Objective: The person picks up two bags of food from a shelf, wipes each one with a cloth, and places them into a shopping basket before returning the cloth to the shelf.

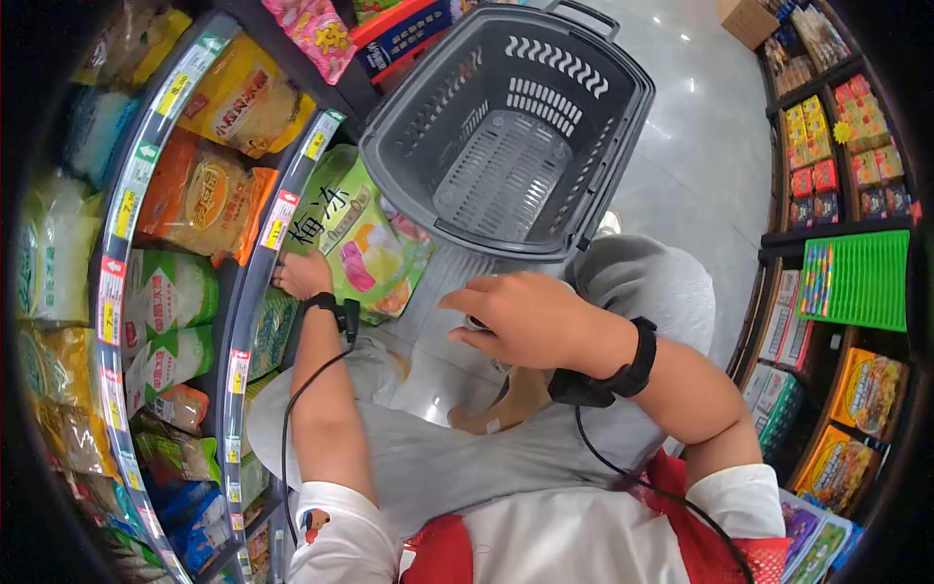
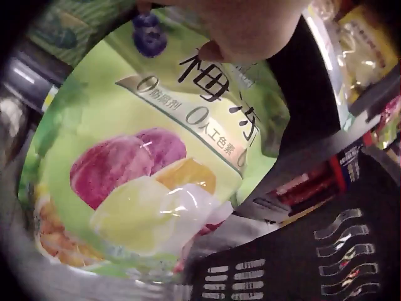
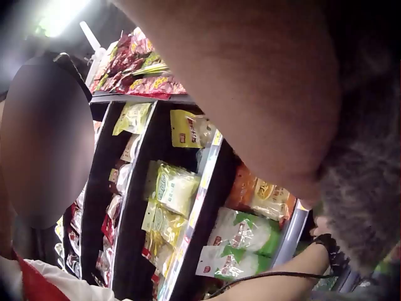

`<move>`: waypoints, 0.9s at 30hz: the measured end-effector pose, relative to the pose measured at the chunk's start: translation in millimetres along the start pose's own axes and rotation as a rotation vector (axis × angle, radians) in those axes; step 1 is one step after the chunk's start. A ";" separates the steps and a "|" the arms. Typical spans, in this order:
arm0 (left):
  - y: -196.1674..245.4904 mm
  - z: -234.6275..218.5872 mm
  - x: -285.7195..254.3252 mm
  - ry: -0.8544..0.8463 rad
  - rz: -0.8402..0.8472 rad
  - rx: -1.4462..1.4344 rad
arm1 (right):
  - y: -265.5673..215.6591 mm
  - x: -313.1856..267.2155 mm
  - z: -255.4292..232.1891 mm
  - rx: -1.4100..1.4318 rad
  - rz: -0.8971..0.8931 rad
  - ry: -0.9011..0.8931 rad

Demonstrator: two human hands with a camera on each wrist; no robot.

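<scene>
My left hand [image 1: 306, 275] pinches a large green bag of plum jelly [image 1: 362, 248] by its upper edge, beside the shelf front. In the left wrist view the thumb and fingers lie over the top of the bag [image 2: 125, 113], which has pictures of purple, orange and pale jelly on its front. The bag hangs next to the dark grey shopping basket [image 1: 404, 200], overlapping its near left corner in the head view. My right hand [image 1: 525, 316] hovers over my knees, near the basket, with its fingers loosely extended and nothing in them.
Shelves on the left hold bagged goods, among them an orange bag [image 1: 199, 204] and green-white bags [image 1: 165, 292], behind price strips [image 1: 125, 209]. On the right stand shelves with small boxes [image 1: 808, 141] and a green rack [image 1: 856, 282]. The tiled floor [image 1: 681, 146] runs between.
</scene>
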State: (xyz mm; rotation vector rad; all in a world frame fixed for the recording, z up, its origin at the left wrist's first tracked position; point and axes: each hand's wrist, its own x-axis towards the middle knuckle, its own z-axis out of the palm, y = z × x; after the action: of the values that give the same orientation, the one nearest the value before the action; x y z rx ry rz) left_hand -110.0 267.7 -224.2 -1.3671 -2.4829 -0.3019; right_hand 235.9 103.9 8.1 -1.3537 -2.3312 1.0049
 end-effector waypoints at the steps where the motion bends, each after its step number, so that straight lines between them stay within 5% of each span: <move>1: -7.5 7.5 5.8 -0.142 0.063 -0.016 | 2.7 -1.6 1.0 -0.015 0.015 -0.015; 3: -37.1 36.6 44.4 -0.421 0.191 -0.056 | 7.9 -6.2 2.4 -0.034 0.037 -0.033; 5: -110.4 168.5 100.3 -0.531 0.521 -0.007 | 12.2 -11.1 5.0 -0.039 0.045 -0.046; 6: -89.6 120.2 93.3 -0.615 0.376 -0.118 | 13.5 -13.5 5.6 -0.027 0.060 -0.043; 9: -89.6 126.4 98.1 -0.390 0.305 -0.177 | 15.9 -17.3 4.9 -0.005 0.080 -0.045; 10: -40.3 33.1 85.1 -0.709 0.182 -0.137 | 16.5 -19.0 3.3 -0.008 0.091 -0.050; 13: -47.9 64.1 101.3 -0.631 0.202 -0.333 | 19.1 -22.7 1.1 0.008 0.145 -0.077; 14: -61.8 105.6 112.6 -0.601 0.212 -0.447 | 20.6 -23.6 -0.9 0.012 0.163 -0.088; 17: -53.4 81.0 102.9 -0.533 0.351 -0.440 | 28.5 -24.4 0.0 0.039 0.181 -0.057; 19: -46.1 63.3 89.1 -0.497 0.286 -0.350 | 31.4 -24.3 0.7 0.064 0.174 -0.059; 21: -67.3 87.0 86.3 -0.353 0.541 -0.383 | 33.5 -25.3 5.7 0.071 0.164 -0.076; 24: -32.4 -5.3 37.5 -0.354 0.467 -0.177 | 33.4 -24.6 16.2 0.043 0.139 -0.107; 27: -23.0 -50.1 18.6 -0.298 0.583 -0.006 | 32.2 -24.6 26.8 0.015 0.125 -0.127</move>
State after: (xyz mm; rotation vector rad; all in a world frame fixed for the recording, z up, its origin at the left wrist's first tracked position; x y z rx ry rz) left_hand -131.4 254.3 -171.8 -2.1810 -2.1489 0.0274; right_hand 255.8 82.1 -30.5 -1.4859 -2.3483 1.1746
